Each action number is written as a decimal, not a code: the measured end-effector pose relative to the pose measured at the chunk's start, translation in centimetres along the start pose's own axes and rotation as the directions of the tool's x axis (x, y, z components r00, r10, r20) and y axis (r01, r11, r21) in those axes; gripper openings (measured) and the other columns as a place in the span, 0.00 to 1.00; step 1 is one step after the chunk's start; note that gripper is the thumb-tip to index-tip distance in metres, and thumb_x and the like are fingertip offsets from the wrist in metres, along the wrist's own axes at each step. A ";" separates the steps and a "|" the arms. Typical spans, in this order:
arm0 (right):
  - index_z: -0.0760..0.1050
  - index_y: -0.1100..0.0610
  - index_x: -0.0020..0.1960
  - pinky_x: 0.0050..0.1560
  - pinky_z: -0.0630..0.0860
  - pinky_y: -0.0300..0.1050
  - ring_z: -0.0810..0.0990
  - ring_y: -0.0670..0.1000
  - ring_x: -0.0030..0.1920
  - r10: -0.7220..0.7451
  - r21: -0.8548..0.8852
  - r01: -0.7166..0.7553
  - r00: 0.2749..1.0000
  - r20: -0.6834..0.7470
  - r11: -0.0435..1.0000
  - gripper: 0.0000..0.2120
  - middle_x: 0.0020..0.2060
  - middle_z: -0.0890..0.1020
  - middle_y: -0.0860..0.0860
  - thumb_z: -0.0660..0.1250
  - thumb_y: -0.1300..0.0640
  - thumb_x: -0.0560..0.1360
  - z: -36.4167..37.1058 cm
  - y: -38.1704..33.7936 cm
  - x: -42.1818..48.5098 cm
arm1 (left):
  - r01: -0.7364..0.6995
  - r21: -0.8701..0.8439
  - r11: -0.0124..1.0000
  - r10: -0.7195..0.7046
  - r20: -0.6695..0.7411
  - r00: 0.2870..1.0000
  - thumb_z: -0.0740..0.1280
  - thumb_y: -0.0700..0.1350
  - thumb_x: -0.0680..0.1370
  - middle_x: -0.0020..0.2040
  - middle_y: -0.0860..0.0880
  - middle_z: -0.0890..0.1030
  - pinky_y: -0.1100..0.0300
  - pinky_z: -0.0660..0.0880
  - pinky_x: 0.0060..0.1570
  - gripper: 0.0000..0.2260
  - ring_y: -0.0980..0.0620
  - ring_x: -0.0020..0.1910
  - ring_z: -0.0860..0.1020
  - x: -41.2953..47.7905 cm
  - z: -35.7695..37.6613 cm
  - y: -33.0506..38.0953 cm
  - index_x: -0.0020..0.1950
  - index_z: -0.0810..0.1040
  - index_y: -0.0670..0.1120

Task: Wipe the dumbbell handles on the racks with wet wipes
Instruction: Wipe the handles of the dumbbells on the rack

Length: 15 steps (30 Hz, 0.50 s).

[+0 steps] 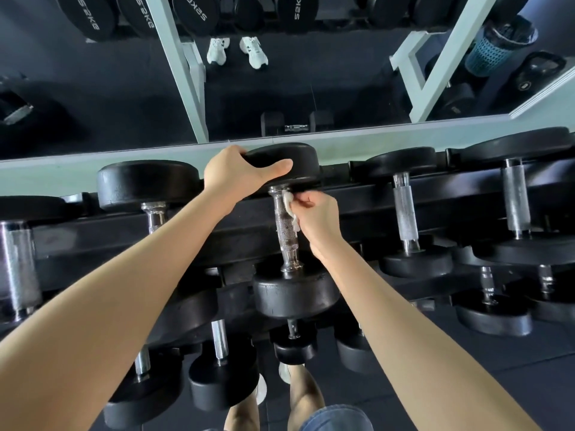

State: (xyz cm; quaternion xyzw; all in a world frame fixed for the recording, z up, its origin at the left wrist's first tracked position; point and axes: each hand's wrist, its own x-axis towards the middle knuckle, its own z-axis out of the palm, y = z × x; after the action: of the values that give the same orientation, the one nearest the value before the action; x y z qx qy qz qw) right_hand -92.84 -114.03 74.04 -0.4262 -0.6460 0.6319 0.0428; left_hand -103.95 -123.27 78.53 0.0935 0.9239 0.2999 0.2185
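A black dumbbell with a knurled chrome handle (285,231) lies on the top tier of the rack (236,231), straight in front of me. My left hand (236,175) grips the rim of its far head (289,157), thumb over the top. My right hand (317,219) pinches a crumpled white wet wipe (289,206) against the right side of the handle, near the far head. The near head (294,293) sits below the handle, toward me.
More dumbbells lie on either side along the top tier (404,213) (152,194), with smaller ones on the lower tiers (221,377). A mirror (280,88) behind the rack reflects the rack frame, my shoes and a bin. My legs stand close to the rack.
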 end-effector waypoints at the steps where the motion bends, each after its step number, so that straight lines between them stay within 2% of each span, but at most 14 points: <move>1: 0.77 0.68 0.36 0.31 0.70 0.47 0.70 0.51 0.25 0.002 -0.049 0.000 1.000 0.026 0.999 0.09 0.27 0.77 0.55 0.67 0.65 0.74 -0.5 0.9 -0.7 | 0.005 0.001 1.000 -0.005 0.004 1.000 0.69 0.71 0.62 0.38 0.50 0.78 0.56 0.75 0.38 0.32 0.50 0.40 0.78 0.0 -0.1 0.0 0.48 0.78 0.44; 3: 0.74 0.62 0.29 0.35 0.73 0.50 0.72 0.51 0.26 0.057 -0.149 -0.041 0.993 0.106 0.988 0.14 0.27 0.76 0.55 0.65 0.69 0.73 -1.7 2.4 -2.0 | 0.012 0.006 1.000 -0.012 0.013 1.000 0.69 0.71 0.62 0.37 0.51 0.77 0.55 0.76 0.40 0.32 0.50 0.41 0.78 -0.1 -0.3 0.1 0.49 0.77 0.44; 4: 0.74 0.60 0.28 0.37 0.73 0.50 0.72 0.51 0.27 0.108 -0.137 -0.088 0.984 0.144 0.987 0.16 0.28 0.76 0.56 0.63 0.71 0.73 -2.2 2.6 -2.1 | 0.014 0.015 1.000 -0.014 0.020 1.000 0.69 0.72 0.62 0.37 0.51 0.76 0.55 0.76 0.40 0.33 0.50 0.40 0.78 -0.1 -0.3 0.2 0.49 0.77 0.44; 6: 0.75 0.62 0.32 0.36 0.74 0.46 0.72 0.49 0.24 0.205 -0.085 -0.191 0.958 0.201 0.978 0.14 0.26 0.75 0.55 0.61 0.74 0.72 -2.4 1.7 -1.0 | 0.013 0.036 0.999 -0.014 0.027 1.000 0.69 0.72 0.63 0.37 0.51 0.76 0.56 0.76 0.38 0.33 0.51 0.38 0.77 -0.1 -0.3 0.3 0.50 0.77 0.44; 8: 0.76 0.63 0.38 0.31 0.72 0.41 0.71 0.47 0.22 0.242 0.009 -0.248 0.952 0.190 0.969 0.12 0.24 0.76 0.51 0.60 0.75 0.73 -1.8 0.4 0.5 | 0.004 0.054 0.999 -0.006 0.023 1.000 0.69 0.71 0.63 0.37 0.50 0.76 0.56 0.75 0.37 0.34 0.50 0.37 0.76 -0.2 -0.1 0.6 0.51 0.77 0.42; 11: 0.77 0.62 0.39 0.31 0.72 0.41 0.70 0.49 0.25 0.187 0.058 -0.198 0.969 0.161 0.978 0.11 0.29 0.78 0.53 0.61 0.72 0.75 -1.7 0.5 0.0 | 0.001 0.075 0.997 -0.002 0.016 1.000 0.68 0.72 0.63 0.38 0.49 0.78 0.55 0.76 0.39 0.36 0.50 0.38 0.77 -0.1 0.0 0.7 0.51 0.78 0.41; 13: 0.78 0.63 0.39 0.36 0.78 0.44 0.76 0.51 0.29 0.161 -0.021 -0.160 0.966 0.202 0.987 0.09 0.31 0.80 0.56 0.63 0.73 0.73 -2.5 1.4 -1.8 | 0.008 0.085 0.996 -0.009 0.014 1.000 0.68 0.72 0.63 0.36 0.50 0.75 0.56 0.74 0.36 0.36 0.51 0.35 0.75 -0.3 -0.3 0.7 0.51 0.77 0.41; 15: 0.79 0.64 0.41 0.45 0.82 0.48 0.82 0.52 0.36 0.131 -0.134 -0.103 0.968 0.215 0.986 0.08 0.35 0.82 0.58 0.64 0.73 0.73 -3.6 1.7 -3.0 | 0.009 0.088 0.996 -0.010 0.014 1.000 0.67 0.72 0.63 0.38 0.50 0.77 0.56 0.75 0.38 0.35 0.51 0.37 0.75 -0.4 -0.3 0.8 0.52 0.76 0.42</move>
State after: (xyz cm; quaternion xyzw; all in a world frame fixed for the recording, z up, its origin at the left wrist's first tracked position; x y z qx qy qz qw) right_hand -87.94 -113.31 74.74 -0.3917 -0.6577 0.6367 -0.0935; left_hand -103.65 -122.87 79.39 0.1006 0.9350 0.2574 0.2223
